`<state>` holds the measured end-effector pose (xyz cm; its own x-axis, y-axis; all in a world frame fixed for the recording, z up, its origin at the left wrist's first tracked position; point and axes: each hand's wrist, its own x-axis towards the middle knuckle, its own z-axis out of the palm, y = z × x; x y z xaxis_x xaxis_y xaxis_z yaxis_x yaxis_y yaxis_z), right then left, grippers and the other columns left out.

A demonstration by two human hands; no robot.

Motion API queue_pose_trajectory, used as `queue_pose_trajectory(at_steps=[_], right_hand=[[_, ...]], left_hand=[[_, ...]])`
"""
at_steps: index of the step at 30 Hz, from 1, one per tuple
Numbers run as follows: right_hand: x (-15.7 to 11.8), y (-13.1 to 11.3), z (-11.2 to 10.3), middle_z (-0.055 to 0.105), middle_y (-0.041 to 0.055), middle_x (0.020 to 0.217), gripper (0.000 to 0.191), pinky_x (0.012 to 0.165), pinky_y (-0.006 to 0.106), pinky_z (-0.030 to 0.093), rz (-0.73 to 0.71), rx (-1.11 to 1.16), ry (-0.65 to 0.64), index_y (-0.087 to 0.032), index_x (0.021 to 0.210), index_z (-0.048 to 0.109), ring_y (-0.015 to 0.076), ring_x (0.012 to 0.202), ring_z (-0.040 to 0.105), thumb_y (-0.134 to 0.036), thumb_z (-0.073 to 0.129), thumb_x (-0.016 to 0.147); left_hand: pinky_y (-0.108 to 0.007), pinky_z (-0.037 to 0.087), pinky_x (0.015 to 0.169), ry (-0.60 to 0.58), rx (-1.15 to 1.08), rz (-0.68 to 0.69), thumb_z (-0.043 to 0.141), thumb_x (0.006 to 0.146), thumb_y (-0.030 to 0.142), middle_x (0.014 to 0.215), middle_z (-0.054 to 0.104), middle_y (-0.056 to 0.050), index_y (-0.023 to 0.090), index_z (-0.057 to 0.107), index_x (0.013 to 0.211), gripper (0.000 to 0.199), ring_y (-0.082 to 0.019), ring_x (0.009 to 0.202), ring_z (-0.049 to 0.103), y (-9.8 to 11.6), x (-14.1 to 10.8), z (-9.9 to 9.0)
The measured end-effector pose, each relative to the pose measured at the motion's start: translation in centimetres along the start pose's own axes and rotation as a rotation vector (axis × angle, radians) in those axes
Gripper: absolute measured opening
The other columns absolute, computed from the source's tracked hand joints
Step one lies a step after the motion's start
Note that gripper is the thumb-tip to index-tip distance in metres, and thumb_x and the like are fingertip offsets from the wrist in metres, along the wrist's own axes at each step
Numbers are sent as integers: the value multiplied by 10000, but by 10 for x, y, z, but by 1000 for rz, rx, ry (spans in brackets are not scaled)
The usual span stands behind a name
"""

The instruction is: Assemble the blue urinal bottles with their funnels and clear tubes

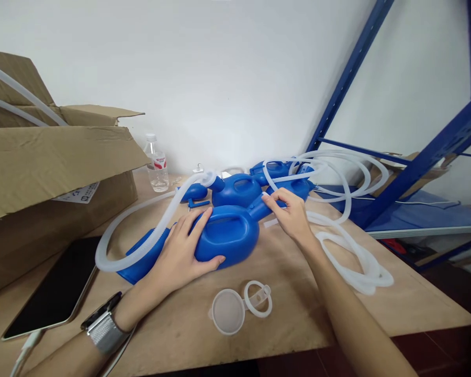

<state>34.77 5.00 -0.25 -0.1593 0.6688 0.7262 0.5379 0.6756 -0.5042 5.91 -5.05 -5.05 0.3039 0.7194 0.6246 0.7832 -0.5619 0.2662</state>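
Note:
A blue plastic urinal bottle (230,238) with a moulded handle lies on its side on the wooden table. My left hand (186,251) grips its left part, fingers over the top and thumb along the near side. My right hand (288,212) is closed in a pinch at the bottle's neck on the right; whether a small part is between the fingertips is hidden. In front of the bottle lies a translucent white lid (228,312) with a strap and ring (258,299). A clear hose (141,256) curves over a blue piece (143,259) left of my left hand.
More blue bottles (235,191) lie behind, with coiled clear hoses (349,246) to the right. An open cardboard box (58,173), a tablet (57,288) and a water bottle (157,165) stand or lie left. A blue metal shelf (412,214) is at the right.

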Motion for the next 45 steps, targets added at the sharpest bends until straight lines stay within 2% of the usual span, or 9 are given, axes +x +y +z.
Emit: queue_pose_trajectory(at_steps=[7, 10, 23, 27, 31, 34, 36, 39, 45], right_hand=[[-1, -3, -2, 560, 20, 701, 541, 677, 354, 410, 94, 195, -22, -227, 576, 544, 188, 687, 527, -593, 657, 957], [-2, -4, -4, 469, 3, 649, 597, 641, 348, 375, 108, 213, -6, -222, 537, 474, 165, 635, 446, -606, 644, 960], [1, 2, -8, 465, -2, 619, 607, 627, 350, 368, 81, 239, 30, -225, 522, 458, 157, 601, 426, -625, 626, 947], [-3, 2, -18, 519, 16, 640, 559, 659, 374, 408, 7, 82, -5, -232, 551, 476, 180, 631, 487, -554, 585, 995], [-23, -15, -46, 675, 110, 971, 450, 931, 486, 508, -134, -135, 3, -242, 589, 574, 290, 982, 625, -459, 668, 972], [-47, -42, -72, 632, 127, 1350, 324, 1092, 543, 497, -198, -150, -120, -245, 687, 645, 343, 1293, 600, -394, 697, 970], [-63, -62, -87, 676, 106, 1336, 184, 1042, 479, 562, -204, -141, -284, -246, 818, 671, 297, 1236, 672, -322, 699, 983], [-83, -87, -101, 731, 87, 1285, 104, 978, 389, 612, -281, -101, -347, -257, 965, 681, 267, 1182, 724, -299, 773, 939], [-94, -81, -79, 719, 70, 1363, 625, 1077, 433, 586, -199, -45, -281, -337, 1434, 564, 282, 1272, 694, -423, 841, 880]], left_hand=[[-574, 459, 1188, -11, -26, 15, 786, 847, 547, 1622, 451, -148, 341, 188, 1683, 1048, -408, 1463, 494, 2, 2, -3], [-580, 465, 1180, -16, -26, 22, 784, 849, 540, 1618, 451, -150, 356, 170, 1684, 1053, -409, 1464, 495, 3, 2, -3], [-629, 425, 1199, -37, -39, 60, 752, 889, 535, 1630, 401, -151, 382, 124, 1689, 1028, -415, 1492, 440, 6, 2, 2], [-684, 392, 1198, 51, 46, 4, 720, 916, 494, 1636, 280, -186, 307, 350, 1639, 833, -474, 1528, 346, 4, 1, 4], [-624, 472, 1152, -5, 51, 45, 590, 1004, 366, 1511, 441, -183, 227, 593, 1466, 483, -406, 1429, 470, 6, 6, 6], [-621, 467, 1172, -141, 5, 95, 579, 1014, 395, 1541, 490, -182, 211, 602, 1469, 490, -397, 1449, 464, 13, 14, 6], [-630, 439, 1203, -200, -21, 83, 571, 1022, 447, 1575, 497, -179, 202, 603, 1475, 515, -402, 1481, 444, 21, 19, 6], [-586, 458, 1209, -297, -83, 50, 505, 1059, 517, 1649, 455, -154, 224, 581, 1502, 537, -372, 1479, 489, 35, 26, 9], [-515, 512, 1158, -290, -68, 60, 501, 1082, 408, 1557, 559, -154, 214, 585, 1471, 442, -333, 1417, 566, 57, 56, 20]])
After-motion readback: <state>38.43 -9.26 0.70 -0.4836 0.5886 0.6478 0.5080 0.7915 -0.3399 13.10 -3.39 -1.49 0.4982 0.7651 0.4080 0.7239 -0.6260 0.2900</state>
